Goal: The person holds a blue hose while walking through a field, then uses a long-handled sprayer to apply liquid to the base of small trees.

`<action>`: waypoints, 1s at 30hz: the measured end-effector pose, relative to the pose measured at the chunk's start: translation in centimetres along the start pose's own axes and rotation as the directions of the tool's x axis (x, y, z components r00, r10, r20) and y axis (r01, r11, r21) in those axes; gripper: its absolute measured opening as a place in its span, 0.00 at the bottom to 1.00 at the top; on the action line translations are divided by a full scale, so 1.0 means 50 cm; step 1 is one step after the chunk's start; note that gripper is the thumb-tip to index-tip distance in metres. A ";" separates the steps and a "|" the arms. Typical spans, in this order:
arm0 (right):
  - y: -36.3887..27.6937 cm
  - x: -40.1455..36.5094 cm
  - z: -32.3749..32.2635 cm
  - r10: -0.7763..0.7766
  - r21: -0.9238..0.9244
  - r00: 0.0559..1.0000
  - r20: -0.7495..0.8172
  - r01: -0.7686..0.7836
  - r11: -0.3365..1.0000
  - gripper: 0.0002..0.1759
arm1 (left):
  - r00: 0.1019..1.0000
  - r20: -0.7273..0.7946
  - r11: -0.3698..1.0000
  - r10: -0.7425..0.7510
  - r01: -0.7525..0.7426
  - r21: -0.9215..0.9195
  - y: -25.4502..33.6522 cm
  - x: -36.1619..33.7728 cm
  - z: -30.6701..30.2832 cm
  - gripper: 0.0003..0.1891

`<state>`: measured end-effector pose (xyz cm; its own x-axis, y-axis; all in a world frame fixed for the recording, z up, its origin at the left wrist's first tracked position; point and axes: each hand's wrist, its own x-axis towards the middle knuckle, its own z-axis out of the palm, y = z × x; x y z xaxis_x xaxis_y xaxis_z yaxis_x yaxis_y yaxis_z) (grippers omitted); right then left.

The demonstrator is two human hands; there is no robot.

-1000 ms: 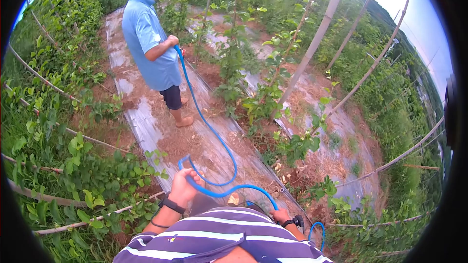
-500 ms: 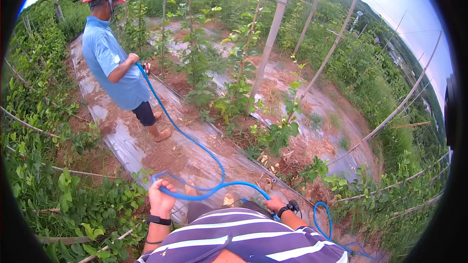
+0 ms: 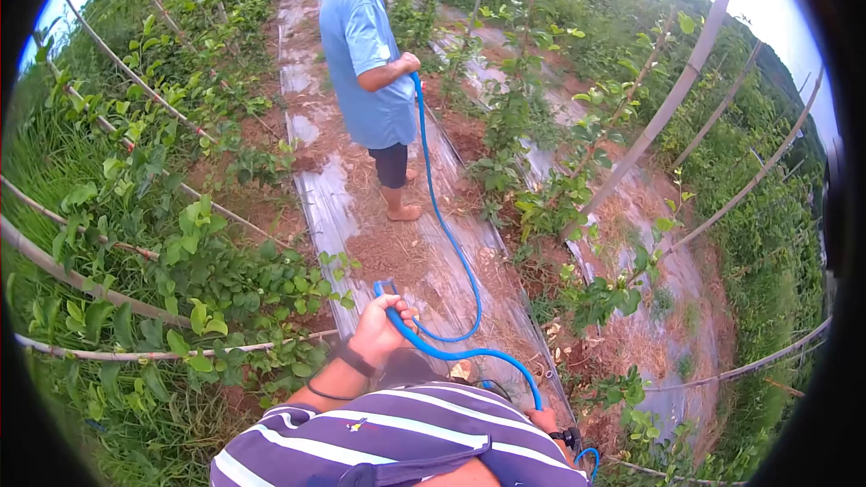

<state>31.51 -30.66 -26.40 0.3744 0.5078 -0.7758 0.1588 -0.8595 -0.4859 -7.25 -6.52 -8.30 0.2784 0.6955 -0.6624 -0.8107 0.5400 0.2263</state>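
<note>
A blue hose (image 3: 451, 354) runs in a curve between my two hands. My left hand (image 3: 379, 326), with a dark band on its wrist, is closed around the hose, and a short bend of it stands up beyond the fingers. Low at the right, my right hand (image 3: 544, 419) grips the hose against my side, partly cut off by my striped shirt (image 3: 415, 428). Ahead, a co-worker (image 3: 370, 54) in a light blue shirt holds another stretch of the hose in one hand (image 3: 409, 63). That stretch hangs down and loops over the ground towards me.
Silvery plastic sheeting (image 3: 329, 203) with soil and dry straw covers the path. Leafy plants (image 3: 216, 252) and thin poles (image 3: 135, 307) crowd the left. A thick slanted pole (image 3: 672, 86) and more plants stand on the right.
My view has swung left, so the co-worker and path appear further right. My left hand, still on the hose, appears further right and higher. The right hand sits lower in view.
</note>
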 end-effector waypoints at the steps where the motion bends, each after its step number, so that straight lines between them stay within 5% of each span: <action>1: -0.002 0.005 0.000 -0.024 -0.008 1.000 -0.012 0.024 1.000 0.08 | 1.000 -0.004 1.000 0.021 -0.021 -0.006 0.002 0.002 -0.004 0.07; 12: 0.003 0.065 0.018 0.025 0.175 0.999 0.040 -0.032 0.984 0.06 | 1.000 0.006 1.000 -0.017 0.017 0.015 0.004 -0.009 0.029 0.06; 30: 0.017 -0.006 0.007 -0.024 0.008 0.999 -0.035 0.024 1.000 0.08 | 0.999 -0.022 0.999 -0.028 0.028 0.034 -0.007 0.018 0.015 0.07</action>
<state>31.22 -31.51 -26.70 0.4022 0.5256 -0.7496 0.1600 -0.8465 -0.5077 -6.34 -5.73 -8.47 0.2893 0.6696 -0.6840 -0.7842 0.5756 0.2318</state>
